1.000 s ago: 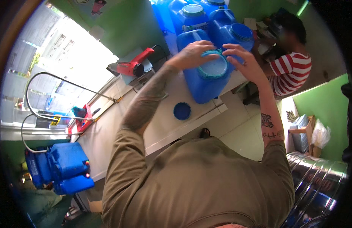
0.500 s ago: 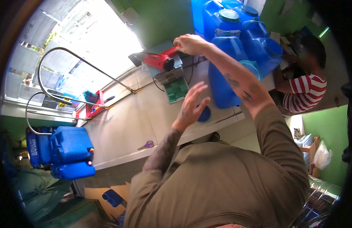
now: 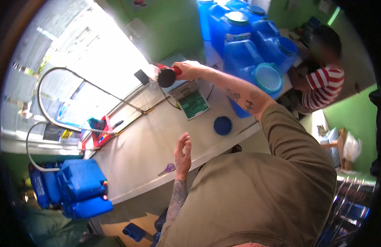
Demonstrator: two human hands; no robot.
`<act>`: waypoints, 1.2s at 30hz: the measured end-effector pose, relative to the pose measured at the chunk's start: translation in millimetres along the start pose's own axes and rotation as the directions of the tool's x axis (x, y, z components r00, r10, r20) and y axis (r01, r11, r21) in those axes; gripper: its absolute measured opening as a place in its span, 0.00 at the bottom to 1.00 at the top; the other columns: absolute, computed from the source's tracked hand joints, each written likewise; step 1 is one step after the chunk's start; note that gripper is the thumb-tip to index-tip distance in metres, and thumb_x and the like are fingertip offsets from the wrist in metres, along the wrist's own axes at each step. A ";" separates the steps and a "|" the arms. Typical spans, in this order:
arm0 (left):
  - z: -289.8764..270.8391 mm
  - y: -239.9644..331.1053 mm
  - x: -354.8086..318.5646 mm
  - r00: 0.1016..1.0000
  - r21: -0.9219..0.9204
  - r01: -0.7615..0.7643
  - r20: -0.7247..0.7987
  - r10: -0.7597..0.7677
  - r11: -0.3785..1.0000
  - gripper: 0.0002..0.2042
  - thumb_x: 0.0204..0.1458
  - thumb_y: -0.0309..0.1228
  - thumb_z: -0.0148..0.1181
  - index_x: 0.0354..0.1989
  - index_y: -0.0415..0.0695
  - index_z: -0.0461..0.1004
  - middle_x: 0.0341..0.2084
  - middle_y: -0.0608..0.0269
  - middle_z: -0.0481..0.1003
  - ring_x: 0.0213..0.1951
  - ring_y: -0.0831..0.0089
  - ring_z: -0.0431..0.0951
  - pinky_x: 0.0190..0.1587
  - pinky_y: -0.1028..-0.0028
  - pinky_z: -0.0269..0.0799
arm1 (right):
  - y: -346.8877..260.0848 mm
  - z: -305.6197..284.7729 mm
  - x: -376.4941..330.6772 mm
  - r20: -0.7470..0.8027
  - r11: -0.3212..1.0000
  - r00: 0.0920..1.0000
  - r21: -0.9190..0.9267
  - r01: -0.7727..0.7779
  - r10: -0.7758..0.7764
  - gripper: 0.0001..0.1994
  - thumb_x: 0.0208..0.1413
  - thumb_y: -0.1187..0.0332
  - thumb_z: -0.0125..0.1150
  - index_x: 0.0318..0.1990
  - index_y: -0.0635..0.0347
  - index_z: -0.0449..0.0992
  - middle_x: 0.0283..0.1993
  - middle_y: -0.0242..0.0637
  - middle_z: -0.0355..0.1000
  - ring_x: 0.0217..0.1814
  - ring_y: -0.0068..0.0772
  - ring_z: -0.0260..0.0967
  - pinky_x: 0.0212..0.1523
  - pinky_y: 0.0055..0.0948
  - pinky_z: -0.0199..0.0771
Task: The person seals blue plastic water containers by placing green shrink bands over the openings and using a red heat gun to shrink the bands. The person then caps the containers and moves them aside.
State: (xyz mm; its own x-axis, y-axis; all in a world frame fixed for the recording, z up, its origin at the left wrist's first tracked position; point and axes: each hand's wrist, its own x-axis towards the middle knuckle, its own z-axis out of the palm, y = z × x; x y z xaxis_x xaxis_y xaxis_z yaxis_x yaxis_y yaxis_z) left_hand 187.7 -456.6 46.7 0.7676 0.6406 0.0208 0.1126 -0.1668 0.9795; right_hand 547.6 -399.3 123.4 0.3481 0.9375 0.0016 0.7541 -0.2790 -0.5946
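From the head view, my right hand (image 3: 189, 70) reaches to the upper middle of the frame, closed around a red tool (image 3: 167, 74) whose black round end points toward the frame's left, above the counter (image 3: 149, 140). My left hand (image 3: 183, 153) hangs open and empty at lower centre, farther off. Just right of the tool stands a blue barrel (image 3: 250, 70); a blue lid (image 3: 223, 125) lies below.

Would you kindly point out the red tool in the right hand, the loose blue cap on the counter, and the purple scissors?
red tool (image 3: 167, 75), head view, on its dark round end.
blue cap (image 3: 222, 125), head view, on its centre.
purple scissors (image 3: 169, 168), head view, on the handles.
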 end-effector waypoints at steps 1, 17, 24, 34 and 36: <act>5.7 1.8 5.6 1.000 -0.050 0.003 -0.003 -0.003 0.999 0.23 0.68 0.39 0.54 0.67 0.40 0.65 0.63 0.53 0.69 0.59 0.65 0.74 0.63 0.65 0.66 | -12.6 -4.2 -21.7 -0.125 0.989 0.991 0.127 0.071 -0.055 0.20 0.54 0.54 0.66 0.49 0.57 0.75 0.42 0.42 0.79 0.43 0.43 0.80 0.39 0.40 0.80; 185.8 105.3 167.4 0.756 -0.126 -0.429 0.493 0.432 0.895 0.55 0.48 0.50 0.75 0.77 0.42 0.43 0.74 0.44 0.50 0.75 0.52 0.51 0.72 0.54 0.53 | -37.7 -29.6 -429.9 -0.599 0.590 0.435 0.788 0.174 0.672 0.19 0.61 0.72 0.62 0.57 0.56 0.64 0.50 0.37 0.67 0.51 0.32 0.73 0.43 0.33 0.80; 253.7 90.0 173.9 0.770 0.045 -0.520 0.457 0.445 0.853 0.57 0.47 0.52 0.74 0.76 0.38 0.42 0.73 0.41 0.50 0.77 0.49 0.43 0.74 0.53 0.41 | -29.3 -5.8 -481.6 -0.546 0.493 0.267 0.835 0.244 0.794 0.29 0.68 0.59 0.56 0.71 0.60 0.57 0.56 0.43 0.71 0.48 0.32 0.76 0.34 0.26 0.79; 253.3 78.4 178.5 0.745 0.078 -0.591 0.433 0.507 0.803 0.47 0.52 0.50 0.70 0.75 0.41 0.51 0.72 0.46 0.55 0.76 0.50 0.45 0.74 0.52 0.44 | -20.7 -37.8 -517.0 -0.347 0.278 0.407 0.935 0.220 0.845 0.34 0.70 0.43 0.45 0.67 0.67 0.61 0.50 0.45 0.75 0.34 0.26 0.77 0.24 0.19 0.75; 251.8 78.7 178.1 0.744 0.097 -0.598 0.436 0.506 0.795 0.47 0.53 0.51 0.70 0.75 0.42 0.52 0.72 0.45 0.54 0.76 0.50 0.46 0.74 0.52 0.45 | -23.7 -46.8 -518.9 -0.329 0.269 0.429 0.943 0.196 0.841 0.33 0.70 0.44 0.45 0.66 0.67 0.62 0.49 0.45 0.75 0.32 0.26 0.77 0.22 0.19 0.74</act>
State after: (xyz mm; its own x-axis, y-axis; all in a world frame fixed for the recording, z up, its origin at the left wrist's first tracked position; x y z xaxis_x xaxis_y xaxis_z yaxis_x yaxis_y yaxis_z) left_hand 492.2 -544.3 77.1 0.9031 0.0658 0.4244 -0.3083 -0.5888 0.7472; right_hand 375.1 -888.9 174.3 0.9669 0.0992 -0.2350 -0.2543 0.3045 -0.9179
